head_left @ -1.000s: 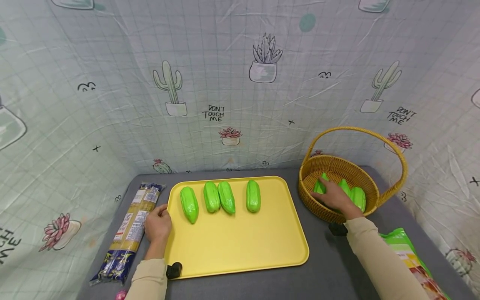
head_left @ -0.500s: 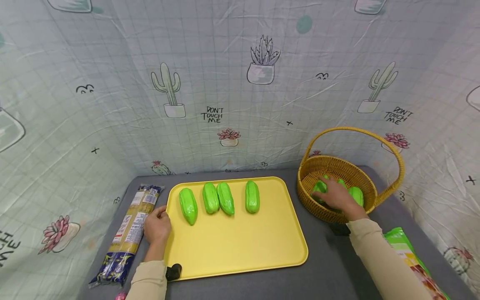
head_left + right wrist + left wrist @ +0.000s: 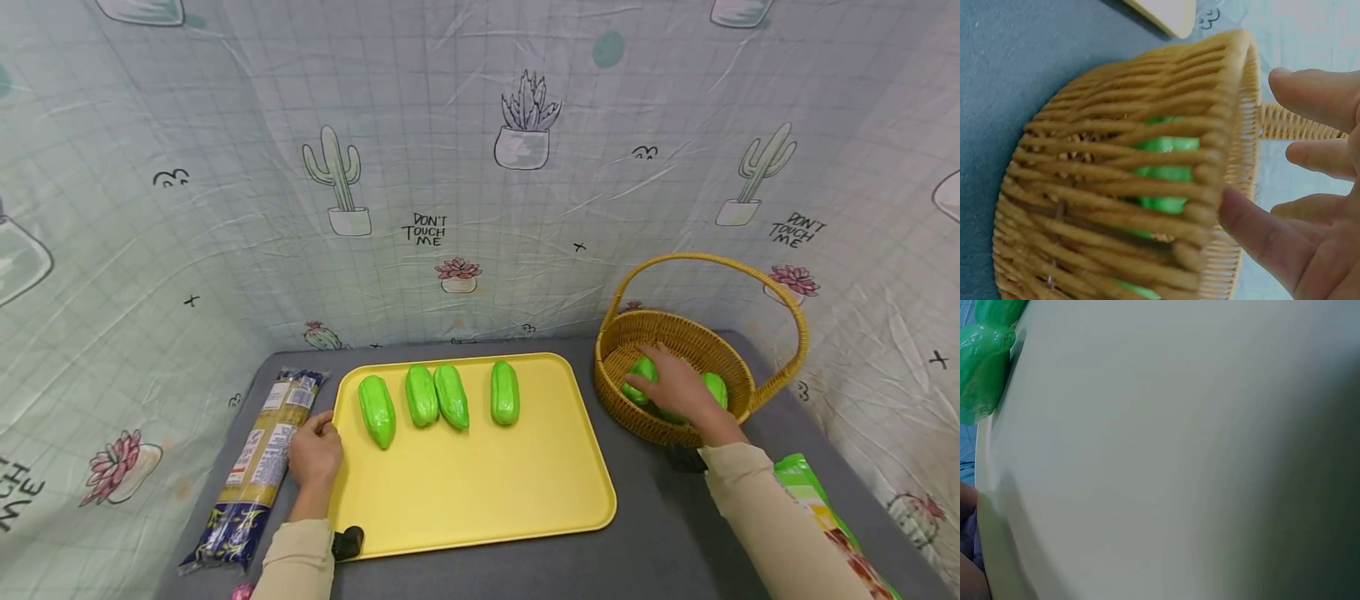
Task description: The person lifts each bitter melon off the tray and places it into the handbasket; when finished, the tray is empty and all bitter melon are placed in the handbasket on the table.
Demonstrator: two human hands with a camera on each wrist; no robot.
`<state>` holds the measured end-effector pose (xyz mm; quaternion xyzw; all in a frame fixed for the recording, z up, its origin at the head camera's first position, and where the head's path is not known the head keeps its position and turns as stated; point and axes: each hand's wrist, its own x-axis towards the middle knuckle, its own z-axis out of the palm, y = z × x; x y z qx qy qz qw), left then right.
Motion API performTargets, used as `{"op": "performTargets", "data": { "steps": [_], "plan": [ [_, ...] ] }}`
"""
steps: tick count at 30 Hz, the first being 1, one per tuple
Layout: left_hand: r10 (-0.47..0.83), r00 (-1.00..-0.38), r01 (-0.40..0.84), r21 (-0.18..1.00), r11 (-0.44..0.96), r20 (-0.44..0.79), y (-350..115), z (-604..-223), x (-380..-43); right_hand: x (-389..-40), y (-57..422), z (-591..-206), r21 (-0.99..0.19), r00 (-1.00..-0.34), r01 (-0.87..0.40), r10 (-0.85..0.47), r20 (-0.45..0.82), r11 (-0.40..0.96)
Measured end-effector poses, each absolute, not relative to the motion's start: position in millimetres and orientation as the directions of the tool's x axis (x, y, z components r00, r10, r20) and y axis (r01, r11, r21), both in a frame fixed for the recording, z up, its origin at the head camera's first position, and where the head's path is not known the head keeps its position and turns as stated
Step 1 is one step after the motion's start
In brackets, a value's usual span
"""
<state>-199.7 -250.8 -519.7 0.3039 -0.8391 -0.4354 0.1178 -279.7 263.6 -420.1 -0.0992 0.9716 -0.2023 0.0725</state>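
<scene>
In the head view my right hand (image 3: 678, 387) reaches into the wicker basket (image 3: 738, 392) at the right, over a glossy green, ridged vegetable (image 3: 642, 380). The right wrist view has its fingers spread above the rim, one digit dipping behind it; green shows lower down through the weave. More of these vegetables lie in the basket, partly covered by the hand. My left hand (image 3: 315, 450) stays at the left rim of the yellow tray (image 3: 480, 492), fingers bent and tips right at the edge. I cannot tell whether it grips the rim. Several similar vegetables (image 3: 506, 392) lie along the tray's far side.
A blue-and-clear packet (image 3: 258, 467) with a yellowish filling lies left of the tray. At the right front is a green printed bag (image 3: 817, 508), partly behind the right sleeve. The basket's tall handle (image 3: 712, 257) arches overhead. A patterned cloth backdrop (image 3: 465, 192) surrounds the grey table (image 3: 637, 550).
Inside the basket my right hand has shifted slightly, and the vegetable beside its fingers has turned. The left hand and the vegetables on the tray have stayed put.
</scene>
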Motion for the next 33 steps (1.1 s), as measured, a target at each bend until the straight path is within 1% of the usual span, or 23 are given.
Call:
{"op": "performTargets", "data": {
  "steps": [6,14,23,33],
  "plan": [
    [-0.611,-0.789,-0.407,0.802,0.436,-0.068,-251,-519,-200,-274,251,-411,-0.427,-0.972,-0.196,-0.231,-0.032,0.883],
    [-0.615,-0.787,-0.401,0.801,0.445,-0.052,-251,-520,-200,-268,233,-400,-0.438,-0.959,-0.275,-0.276,0.063,0.856],
    [-0.616,-0.786,-0.396,0.806,0.44,-0.05,-250,-519,-199,-268,215,-396,-0.497,-0.954,-0.277,-0.298,0.038,0.823],
    [-0.627,-0.778,-0.399,0.801,0.447,-0.036,-251,-521,-200,-271,194,-406,-0.499,-0.93,-0.344,-0.364,0.06,0.796]
  ]
}}
